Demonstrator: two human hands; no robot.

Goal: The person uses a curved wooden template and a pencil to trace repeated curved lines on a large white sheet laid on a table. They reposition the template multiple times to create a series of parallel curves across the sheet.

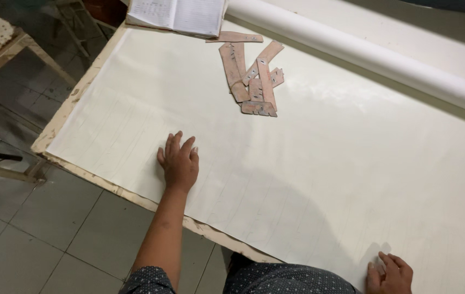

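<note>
Two hands, left (179,163), right (389,275), flat on one cloth (325,163)

Cream fabric (308,163); brownish-pink templates (254,76); dark sleeve (151,280), seemingly with pale dots; grey floor tiles (36,239).

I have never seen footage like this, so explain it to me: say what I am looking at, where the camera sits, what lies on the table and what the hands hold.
There is no machine here. A person wears a camera on the head, so the single picture looks down over their own arms. The left hand lies flat, palm down, on a wide sheet of cream fabric that covers the table. The right hand rests at the fabric's near edge, low in the picture; its fingers seem to touch the cloth, but whether they pinch it is unclear. Neither hand holds a tool. Farther away lies a pile of flat pinkish-brown pattern pieces, an open notebook and a long white roll.
</note>
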